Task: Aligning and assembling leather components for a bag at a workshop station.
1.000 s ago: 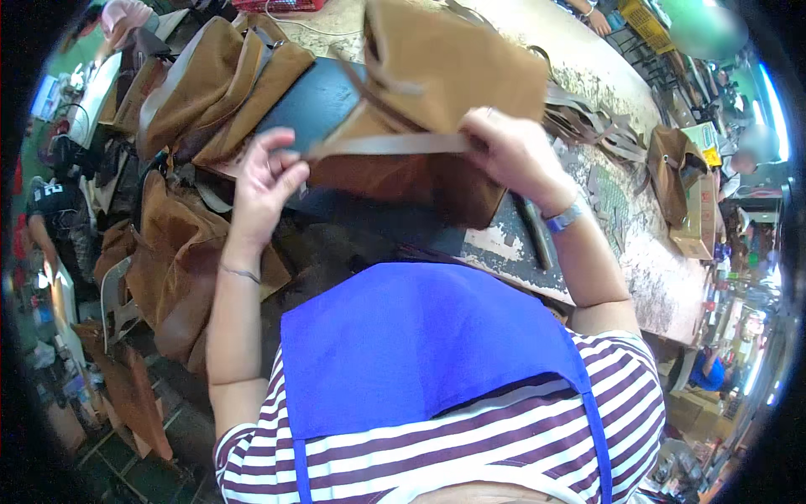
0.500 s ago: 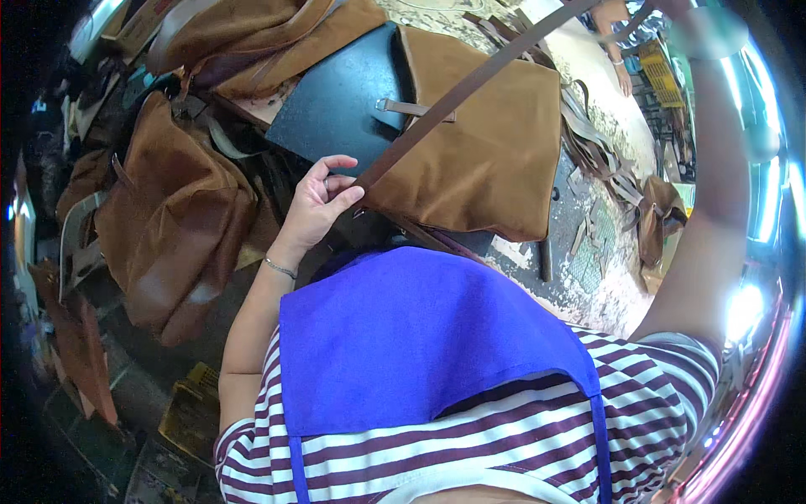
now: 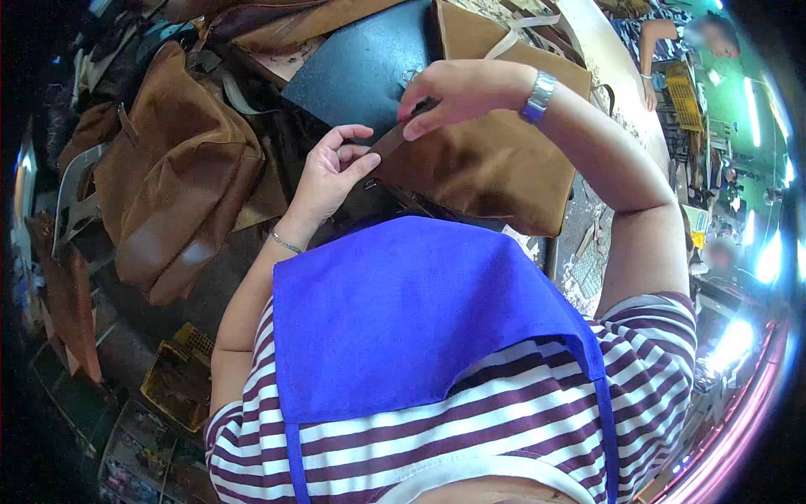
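Note:
Between the fingertips of my left hand (image 3: 340, 172) a brown leather strap (image 3: 389, 144) is pinched. My right hand (image 3: 470, 91), with a metal watch on the wrist, closes on the same strap a short way up. A small dark piece shows at its fingertips; its kind is unclear. Both hands hover over the near left corner of a brown suede-like bag (image 3: 495, 160) lying flat. A dark, smooth sheet (image 3: 361, 71) lies by the bag's left edge, with a buckle partly hidden behind my right hand.
A slouched brown leather bag (image 3: 180, 185) stands at the left, and more brown leather (image 3: 285, 25) lies at the back. A yellow crate (image 3: 178, 378) sits low at the left. Pale straps (image 3: 529, 34) lie at the far side. Another person's arm (image 3: 646, 59) rests at the far right.
My right hand has come down from the upper right along the strap to near my left hand. The long stretched strap no longer shows. My left hand keeps its pinch.

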`<action>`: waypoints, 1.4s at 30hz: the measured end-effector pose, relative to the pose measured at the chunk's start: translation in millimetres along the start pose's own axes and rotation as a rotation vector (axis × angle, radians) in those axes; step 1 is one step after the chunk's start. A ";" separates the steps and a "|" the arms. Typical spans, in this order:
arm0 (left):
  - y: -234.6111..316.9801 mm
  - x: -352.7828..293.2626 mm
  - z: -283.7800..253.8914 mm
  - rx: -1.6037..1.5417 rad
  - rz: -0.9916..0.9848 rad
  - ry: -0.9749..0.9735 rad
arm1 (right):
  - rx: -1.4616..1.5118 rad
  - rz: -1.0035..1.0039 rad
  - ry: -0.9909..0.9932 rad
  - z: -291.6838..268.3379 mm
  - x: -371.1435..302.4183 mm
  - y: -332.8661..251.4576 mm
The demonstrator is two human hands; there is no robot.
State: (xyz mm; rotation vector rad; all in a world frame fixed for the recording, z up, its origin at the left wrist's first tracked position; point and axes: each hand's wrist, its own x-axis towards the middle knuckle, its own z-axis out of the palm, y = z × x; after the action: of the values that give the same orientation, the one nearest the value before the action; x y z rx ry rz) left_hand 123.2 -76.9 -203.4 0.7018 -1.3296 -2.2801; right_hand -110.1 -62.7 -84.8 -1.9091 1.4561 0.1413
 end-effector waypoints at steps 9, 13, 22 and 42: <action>-5.4 2.9 1.2 0.018 0.060 0.039 | -0.054 -0.086 -0.115 -20.5 11.7 -22.3; -5.5 3.4 1.2 -0.031 0.074 0.025 | -0.101 -0.094 -0.070 -24.6 9.3 -34.8; -5.2 2.3 3.6 -0.010 0.087 0.048 | 0.011 0.030 -0.101 -14.5 2.2 -18.9; 2.1 2.8 9.8 0.078 0.046 0.058 | 0.215 -0.043 -0.119 10.8 5.0 13.4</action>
State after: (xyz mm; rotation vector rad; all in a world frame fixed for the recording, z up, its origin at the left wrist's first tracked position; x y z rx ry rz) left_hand 115.2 -72.8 -198.0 0.7495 -1.3991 -2.1655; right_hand -116.5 -61.7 -101.5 -1.7262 1.2961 0.0733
